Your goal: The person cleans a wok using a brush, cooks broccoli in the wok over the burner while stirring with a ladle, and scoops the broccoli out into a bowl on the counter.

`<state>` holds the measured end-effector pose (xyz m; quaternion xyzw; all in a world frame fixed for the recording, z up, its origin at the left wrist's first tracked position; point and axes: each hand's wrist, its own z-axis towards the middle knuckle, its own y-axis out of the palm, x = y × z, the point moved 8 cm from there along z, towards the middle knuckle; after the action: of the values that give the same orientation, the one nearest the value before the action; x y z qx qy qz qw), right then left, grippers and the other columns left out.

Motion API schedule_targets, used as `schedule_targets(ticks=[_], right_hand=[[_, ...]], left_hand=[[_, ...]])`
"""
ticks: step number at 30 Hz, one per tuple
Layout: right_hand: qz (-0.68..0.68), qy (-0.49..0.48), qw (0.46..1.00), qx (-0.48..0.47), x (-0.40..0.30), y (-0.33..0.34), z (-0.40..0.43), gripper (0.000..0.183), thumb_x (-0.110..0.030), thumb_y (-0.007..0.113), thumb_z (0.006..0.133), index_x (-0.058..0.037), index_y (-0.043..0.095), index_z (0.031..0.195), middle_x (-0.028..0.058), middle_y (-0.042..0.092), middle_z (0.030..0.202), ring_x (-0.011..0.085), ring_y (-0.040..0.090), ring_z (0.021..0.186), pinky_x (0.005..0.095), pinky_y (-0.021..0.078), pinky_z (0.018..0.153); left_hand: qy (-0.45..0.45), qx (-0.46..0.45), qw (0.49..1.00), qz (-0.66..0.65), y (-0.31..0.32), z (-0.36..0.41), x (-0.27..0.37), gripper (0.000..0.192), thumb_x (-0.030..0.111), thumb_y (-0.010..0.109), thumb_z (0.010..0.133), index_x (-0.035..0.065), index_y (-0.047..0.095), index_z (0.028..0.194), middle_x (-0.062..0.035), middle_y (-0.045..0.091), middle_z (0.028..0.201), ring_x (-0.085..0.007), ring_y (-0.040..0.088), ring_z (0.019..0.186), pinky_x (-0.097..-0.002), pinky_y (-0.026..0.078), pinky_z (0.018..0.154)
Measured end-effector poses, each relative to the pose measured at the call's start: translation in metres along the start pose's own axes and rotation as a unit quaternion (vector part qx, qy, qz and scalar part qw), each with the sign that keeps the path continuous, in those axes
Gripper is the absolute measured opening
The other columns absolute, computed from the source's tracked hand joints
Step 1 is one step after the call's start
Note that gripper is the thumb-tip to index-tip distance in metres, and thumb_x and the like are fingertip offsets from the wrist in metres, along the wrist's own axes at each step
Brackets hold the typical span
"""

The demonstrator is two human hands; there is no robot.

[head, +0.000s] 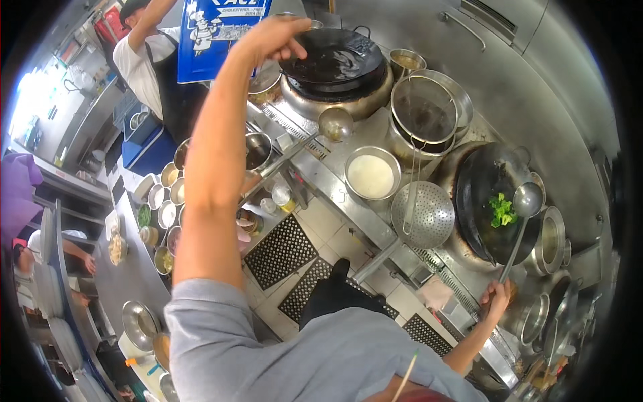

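My right hand (495, 300) grips the handle of a steel ladle (528, 200). Its bowl is over the right-hand wok (482, 176), beside a small heap of green vegetable pieces (501, 211). My left hand (279, 39) reaches out past a large blue tin (201, 60), its fingers apart over the near-left rim of the far wok (331, 58). Nothing shows in its grasp; whether it touches the tin is unclear. Dark glossy liquid lies in the far wok. A second ladle (335, 124) rests below that wok.
A wire strainer (424, 108) sits over a pot. Nearby are a bowl of pale liquid (371, 173) and a perforated skimmer (423, 215). A co-worker (145, 65) stands behind the blue tin. Several ingredient bowls (167, 215) line the left counter; rubber mats (281, 251) cover floor tiles.
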<state>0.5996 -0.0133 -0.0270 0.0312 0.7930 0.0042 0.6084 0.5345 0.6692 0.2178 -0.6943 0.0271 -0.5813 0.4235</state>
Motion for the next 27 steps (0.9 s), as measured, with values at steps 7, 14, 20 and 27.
schedule_targets(ticks=[7, 14, 20, 27], right_hand=[[0.023, -0.023, 0.999, -0.041, 0.005, -0.004, 0.008, 0.042, -0.008, 0.049, 0.08, -0.0032, 0.044, 0.122, 0.0009, 0.043, 0.061, 0.0096, 0.039, 0.038, 0.0223, 0.0312, 0.032], [0.061, -0.01, 0.997, -0.042, 0.027, -0.042, 0.005, 0.04, -0.006, 0.049, 0.079, -0.003, 0.044, 0.119, 0.001, 0.043, 0.06, 0.0099, 0.038, 0.036, 0.0223, 0.0317, 0.031], [0.073, 0.02, 0.996, -0.047, 0.032, -0.061, 0.006, 0.041, -0.007, 0.05, 0.078, -0.0037, 0.043, 0.118, 0.0013, 0.044, 0.062, 0.0097, 0.039, 0.037, 0.0224, 0.0314, 0.031], [0.069, 0.031, 0.995, -0.067, 0.045, -0.077, 0.017, 0.045, -0.006, 0.05, 0.079, -0.0029, 0.041, 0.123, 0.0024, 0.043, 0.062, 0.0098, 0.04, 0.038, 0.0221, 0.0315, 0.03]], left_hand=[[0.344, -0.265, 0.876, 0.21, 0.111, -0.059, -0.071, 0.032, 0.024, 0.054, 0.082, 0.0082, 0.063, 0.109, -0.0117, 0.067, 0.084, -0.0146, 0.063, 0.066, -0.028, 0.05, 0.056], [-0.23, -0.374, 0.894, -0.085, 0.25, -0.238, -0.207, 0.032, 0.035, 0.051, 0.085, 0.009, 0.064, 0.099, -0.0095, 0.066, 0.074, -0.0103, 0.052, 0.053, -0.0257, 0.042, 0.045], [0.335, -0.563, 0.755, -0.042, 0.421, -0.523, -0.336, 0.024, 0.022, 0.069, 0.066, 0.0049, 0.057, 0.077, -0.012, 0.057, 0.065, -0.0292, 0.057, 0.058, -0.0415, 0.044, 0.049], [0.409, -0.595, 0.676, 0.143, 0.49, -0.623, -0.354, 0.013, 0.019, 0.064, 0.066, 0.0073, 0.064, 0.072, -0.013, 0.062, 0.066, -0.0347, 0.061, 0.067, -0.0447, 0.049, 0.057]])
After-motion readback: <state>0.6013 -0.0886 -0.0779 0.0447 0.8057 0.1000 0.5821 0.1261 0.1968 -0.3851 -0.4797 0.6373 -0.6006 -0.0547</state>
